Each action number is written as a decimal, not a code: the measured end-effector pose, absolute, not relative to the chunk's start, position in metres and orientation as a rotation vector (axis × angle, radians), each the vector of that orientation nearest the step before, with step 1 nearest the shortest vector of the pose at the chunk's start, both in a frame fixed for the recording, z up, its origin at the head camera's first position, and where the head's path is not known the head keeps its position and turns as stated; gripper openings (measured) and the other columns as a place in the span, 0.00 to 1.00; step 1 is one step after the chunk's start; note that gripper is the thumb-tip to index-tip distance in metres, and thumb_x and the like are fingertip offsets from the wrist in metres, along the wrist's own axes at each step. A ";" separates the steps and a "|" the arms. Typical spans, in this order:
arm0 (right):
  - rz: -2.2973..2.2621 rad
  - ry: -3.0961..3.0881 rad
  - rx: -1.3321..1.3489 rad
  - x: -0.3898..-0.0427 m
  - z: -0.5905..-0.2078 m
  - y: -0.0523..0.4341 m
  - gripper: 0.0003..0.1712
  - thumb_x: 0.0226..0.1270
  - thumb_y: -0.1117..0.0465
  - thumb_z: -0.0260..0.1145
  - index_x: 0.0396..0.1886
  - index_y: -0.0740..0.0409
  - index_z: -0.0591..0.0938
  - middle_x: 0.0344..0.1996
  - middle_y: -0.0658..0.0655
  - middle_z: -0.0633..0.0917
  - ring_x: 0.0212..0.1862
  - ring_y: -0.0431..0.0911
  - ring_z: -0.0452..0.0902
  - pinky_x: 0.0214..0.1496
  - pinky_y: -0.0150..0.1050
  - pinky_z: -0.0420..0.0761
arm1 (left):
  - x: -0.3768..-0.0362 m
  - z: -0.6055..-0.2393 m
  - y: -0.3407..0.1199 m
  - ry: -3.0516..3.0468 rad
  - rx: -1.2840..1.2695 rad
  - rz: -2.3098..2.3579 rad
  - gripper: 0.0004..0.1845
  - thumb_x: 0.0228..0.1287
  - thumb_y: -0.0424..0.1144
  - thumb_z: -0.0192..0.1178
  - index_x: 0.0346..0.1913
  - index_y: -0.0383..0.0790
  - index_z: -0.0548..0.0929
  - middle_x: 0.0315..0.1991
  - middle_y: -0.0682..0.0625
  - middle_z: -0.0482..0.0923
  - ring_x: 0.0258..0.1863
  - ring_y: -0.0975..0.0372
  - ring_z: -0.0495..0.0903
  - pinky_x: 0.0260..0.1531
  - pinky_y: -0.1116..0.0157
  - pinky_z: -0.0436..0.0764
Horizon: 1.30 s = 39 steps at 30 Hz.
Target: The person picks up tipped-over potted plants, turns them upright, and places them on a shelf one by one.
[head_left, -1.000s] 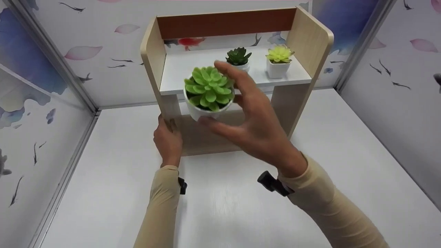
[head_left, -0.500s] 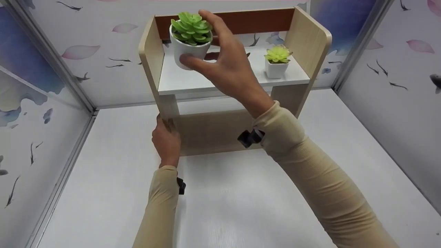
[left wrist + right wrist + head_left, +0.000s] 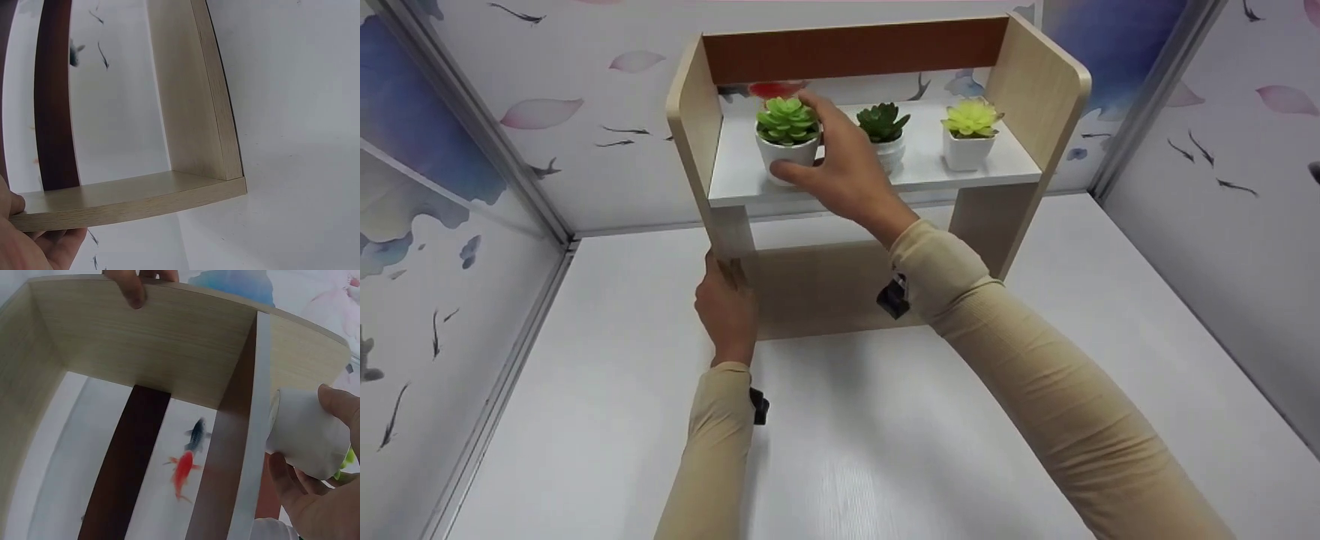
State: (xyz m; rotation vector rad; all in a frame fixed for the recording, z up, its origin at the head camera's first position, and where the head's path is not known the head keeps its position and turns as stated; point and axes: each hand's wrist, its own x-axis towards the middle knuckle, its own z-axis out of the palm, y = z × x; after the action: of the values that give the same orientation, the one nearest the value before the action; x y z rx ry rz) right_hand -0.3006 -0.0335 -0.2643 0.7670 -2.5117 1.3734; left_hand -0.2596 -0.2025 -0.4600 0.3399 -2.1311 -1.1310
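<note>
Head view, right hand (image 3: 844, 176) gripping light green succulent pot (image 3: 787, 139) on wooden shelf (image 3: 877, 169) upper centre, left hand (image 3: 726, 304) clasping side panel (two more pots rightward), left wrist view, only fingers (image 3: 34, 247) curled under panel edge lower left, right wrist view, white pot base (image 3: 308, 433) pinched at right, plant mostly hidden.

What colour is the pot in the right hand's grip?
White: the pot held by the right hand is plain white, under a light green succulent. The head view shows it best.

On the shelf board to my right stand a dark green succulent in a white pot (image 3: 883, 129) and, further right, a yellow-green succulent in a square white pot (image 3: 969, 133), above the white table (image 3: 885, 450) walled by fish-and-petal panels (image 3: 472, 150).
</note>
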 end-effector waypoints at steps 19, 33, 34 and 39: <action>1.443 -2.528 0.719 -0.293 -0.277 -0.022 0.54 0.68 0.52 0.74 0.83 0.55 0.51 0.77 0.56 0.66 0.72 0.46 0.71 0.62 0.32 0.77 | -0.258 -0.460 -0.201 -2.142 0.340 -1.115 0.22 0.81 0.39 0.52 0.71 0.34 0.72 0.60 0.36 0.82 0.57 0.47 0.85 0.54 0.49 0.82; 1.114 -2.317 0.824 -0.241 -0.292 0.047 0.43 0.71 0.48 0.70 0.78 0.56 0.64 0.74 0.53 0.69 0.74 0.45 0.64 0.71 0.44 0.71 | -0.245 -0.458 -0.207 -2.130 0.258 -1.249 0.28 0.82 0.44 0.49 0.76 0.34 0.64 0.70 0.38 0.73 0.70 0.51 0.74 0.68 0.52 0.72; 1.084 -2.303 0.809 -0.238 -0.295 0.052 0.43 0.70 0.48 0.70 0.78 0.57 0.64 0.74 0.54 0.68 0.74 0.45 0.63 0.72 0.46 0.69 | -0.242 -0.457 -0.207 -2.116 0.261 -1.227 0.28 0.82 0.44 0.49 0.76 0.33 0.64 0.72 0.39 0.72 0.72 0.51 0.72 0.69 0.52 0.70; 0.933 -2.270 0.725 -0.223 -0.315 0.070 0.43 0.70 0.48 0.71 0.77 0.58 0.66 0.75 0.57 0.68 0.76 0.49 0.60 0.76 0.51 0.63 | -0.221 -0.446 -0.198 -2.029 0.236 -1.018 0.30 0.80 0.44 0.52 0.75 0.31 0.64 0.75 0.36 0.65 0.78 0.48 0.60 0.76 0.51 0.59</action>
State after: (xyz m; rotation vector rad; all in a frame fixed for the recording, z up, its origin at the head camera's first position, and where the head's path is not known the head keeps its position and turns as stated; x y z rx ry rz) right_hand -0.2234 0.0705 -0.3147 0.7250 -2.2700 0.9333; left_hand -0.2210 -0.1977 -0.4458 0.2356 -2.0289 -1.0182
